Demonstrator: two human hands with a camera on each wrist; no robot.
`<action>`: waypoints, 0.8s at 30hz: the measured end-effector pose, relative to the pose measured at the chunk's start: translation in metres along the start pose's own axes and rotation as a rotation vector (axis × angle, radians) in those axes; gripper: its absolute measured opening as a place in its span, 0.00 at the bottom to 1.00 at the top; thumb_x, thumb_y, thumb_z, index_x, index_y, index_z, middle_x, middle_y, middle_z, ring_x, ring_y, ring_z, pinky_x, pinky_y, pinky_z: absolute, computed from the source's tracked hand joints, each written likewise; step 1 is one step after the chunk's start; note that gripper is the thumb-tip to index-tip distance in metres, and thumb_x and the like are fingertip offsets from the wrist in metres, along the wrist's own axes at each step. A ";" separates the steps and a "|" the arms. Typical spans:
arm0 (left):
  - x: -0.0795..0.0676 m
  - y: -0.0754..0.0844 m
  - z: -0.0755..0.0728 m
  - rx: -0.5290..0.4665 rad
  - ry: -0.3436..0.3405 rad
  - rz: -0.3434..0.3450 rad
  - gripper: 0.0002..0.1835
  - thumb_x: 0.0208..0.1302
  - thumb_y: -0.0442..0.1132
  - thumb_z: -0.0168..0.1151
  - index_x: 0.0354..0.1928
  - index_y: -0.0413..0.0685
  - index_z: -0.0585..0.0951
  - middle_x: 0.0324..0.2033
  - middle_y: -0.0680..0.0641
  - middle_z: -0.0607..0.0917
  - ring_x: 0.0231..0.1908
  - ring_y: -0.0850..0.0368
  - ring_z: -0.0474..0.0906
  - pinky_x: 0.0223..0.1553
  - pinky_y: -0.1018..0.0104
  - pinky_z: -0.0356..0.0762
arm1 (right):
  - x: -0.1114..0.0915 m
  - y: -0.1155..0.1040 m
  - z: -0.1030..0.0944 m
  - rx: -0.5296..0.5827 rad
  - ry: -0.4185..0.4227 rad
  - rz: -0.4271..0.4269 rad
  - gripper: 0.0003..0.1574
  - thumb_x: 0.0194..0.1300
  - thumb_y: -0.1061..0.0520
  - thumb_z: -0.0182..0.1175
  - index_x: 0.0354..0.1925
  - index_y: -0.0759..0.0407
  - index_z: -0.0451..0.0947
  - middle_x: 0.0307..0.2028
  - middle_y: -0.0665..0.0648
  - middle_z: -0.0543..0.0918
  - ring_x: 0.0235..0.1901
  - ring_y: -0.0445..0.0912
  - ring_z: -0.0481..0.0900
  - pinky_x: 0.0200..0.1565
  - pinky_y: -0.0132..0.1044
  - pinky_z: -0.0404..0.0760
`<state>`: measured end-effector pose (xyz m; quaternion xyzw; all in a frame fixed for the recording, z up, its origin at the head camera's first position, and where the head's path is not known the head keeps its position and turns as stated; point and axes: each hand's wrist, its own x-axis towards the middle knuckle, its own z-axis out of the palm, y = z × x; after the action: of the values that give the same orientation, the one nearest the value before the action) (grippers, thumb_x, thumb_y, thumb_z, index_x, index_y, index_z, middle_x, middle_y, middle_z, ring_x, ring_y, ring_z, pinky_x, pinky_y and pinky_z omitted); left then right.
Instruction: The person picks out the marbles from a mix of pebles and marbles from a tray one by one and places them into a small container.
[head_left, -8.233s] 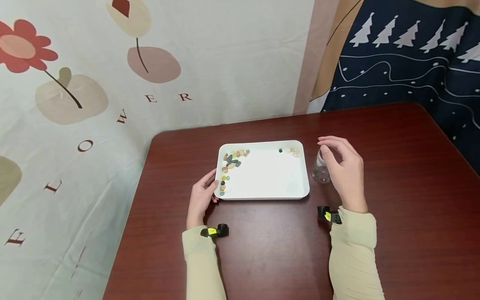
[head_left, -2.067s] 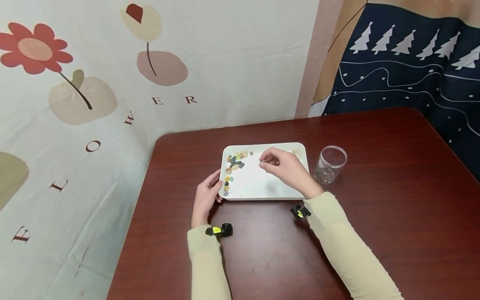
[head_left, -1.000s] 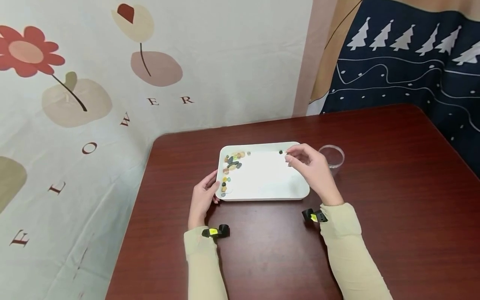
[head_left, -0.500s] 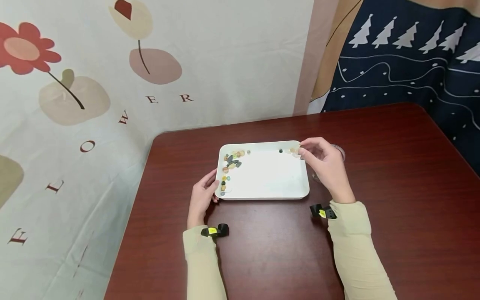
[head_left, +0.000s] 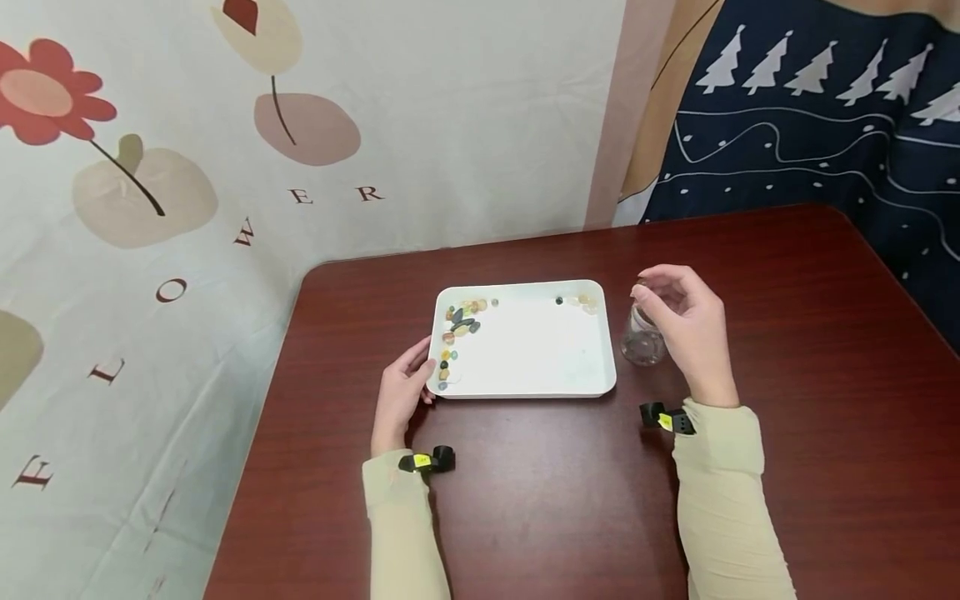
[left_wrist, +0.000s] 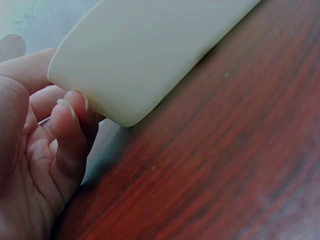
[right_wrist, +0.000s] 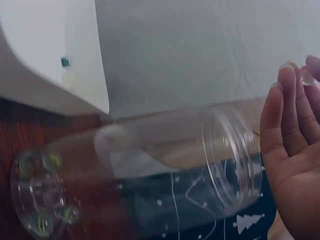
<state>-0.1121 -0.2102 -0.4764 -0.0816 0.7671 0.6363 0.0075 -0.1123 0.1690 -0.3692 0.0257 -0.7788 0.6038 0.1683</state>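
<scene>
My left hand (head_left: 401,396) grips the left edge of a white tray (head_left: 528,367), thumb on the rim and fingers under it. Small stones (head_left: 462,321) in green, brown, yellow and dark grey lie along the tray's left side. Near its far right corner are a dark bead (head_left: 559,301) and several pale clear beads (head_left: 585,302). My right hand (head_left: 690,329) is above the mouth of a clear jar (head_left: 642,337), pinching a small clear bead (right_wrist: 307,76) between thumb and fingertips. Several glass marbles (right_wrist: 42,225) show at the jar's bottom.
The tray and jar stand on a dark red-brown wooden table (head_left: 540,500). Behind it hang a pale flower-printed cloth (head_left: 465,125) and a navy cloth with white trees (head_left: 810,142). Each wrist wears a black camera strap.
About two seconds ago my right hand was over the tray's middle. It then moved to the far right corner by the pale beads, and now is right, over the jar. My left hand stays on the tray.
</scene>
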 end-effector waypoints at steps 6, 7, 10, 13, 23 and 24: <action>0.000 0.000 -0.001 -0.005 -0.004 0.000 0.20 0.59 0.42 0.59 0.54 0.62 0.75 0.50 0.51 0.77 0.10 0.56 0.68 0.11 0.66 0.71 | 0.002 0.007 -0.010 -0.007 0.045 0.005 0.20 0.55 0.54 0.62 0.47 0.56 0.76 0.39 0.53 0.79 0.38 0.43 0.76 0.39 0.26 0.75; 0.000 0.000 -0.001 -0.005 -0.004 -0.001 0.20 0.59 0.43 0.59 0.54 0.62 0.75 0.50 0.51 0.77 0.10 0.56 0.68 0.11 0.67 0.71 | 0.002 0.007 -0.011 -0.003 0.052 0.001 0.19 0.55 0.54 0.63 0.47 0.56 0.76 0.39 0.52 0.79 0.38 0.43 0.76 0.39 0.26 0.75; 0.000 0.000 -0.001 -0.005 -0.005 -0.001 0.20 0.58 0.43 0.59 0.55 0.62 0.74 0.50 0.50 0.77 0.10 0.56 0.68 0.11 0.67 0.71 | 0.003 0.009 -0.014 -0.005 0.069 -0.018 0.19 0.55 0.55 0.63 0.46 0.56 0.77 0.39 0.53 0.79 0.39 0.43 0.76 0.42 0.26 0.75; 0.000 0.000 -0.002 -0.011 -0.008 0.000 0.21 0.58 0.43 0.59 0.55 0.61 0.74 0.51 0.50 0.76 0.10 0.56 0.68 0.11 0.67 0.71 | 0.004 0.011 -0.017 -0.027 0.083 -0.033 0.18 0.54 0.54 0.63 0.45 0.55 0.77 0.39 0.52 0.79 0.39 0.42 0.76 0.44 0.27 0.74; -0.001 0.000 -0.001 -0.007 -0.013 0.000 0.20 0.59 0.42 0.59 0.56 0.61 0.74 0.51 0.49 0.76 0.10 0.57 0.68 0.11 0.67 0.71 | 0.006 0.015 -0.025 -0.031 0.074 -0.060 0.16 0.54 0.57 0.63 0.44 0.59 0.78 0.45 0.53 0.77 0.46 0.42 0.73 0.51 0.32 0.71; -0.001 -0.001 -0.001 -0.007 -0.013 0.000 0.21 0.59 0.42 0.59 0.56 0.61 0.74 0.51 0.49 0.76 0.10 0.57 0.68 0.11 0.67 0.71 | 0.005 0.014 -0.025 -0.029 0.071 -0.059 0.16 0.55 0.58 0.63 0.43 0.60 0.78 0.45 0.53 0.77 0.46 0.42 0.73 0.52 0.32 0.71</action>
<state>-0.1111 -0.2113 -0.4767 -0.0775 0.7648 0.6395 0.0123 -0.1145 0.1975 -0.3751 0.0248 -0.7798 0.5879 0.2138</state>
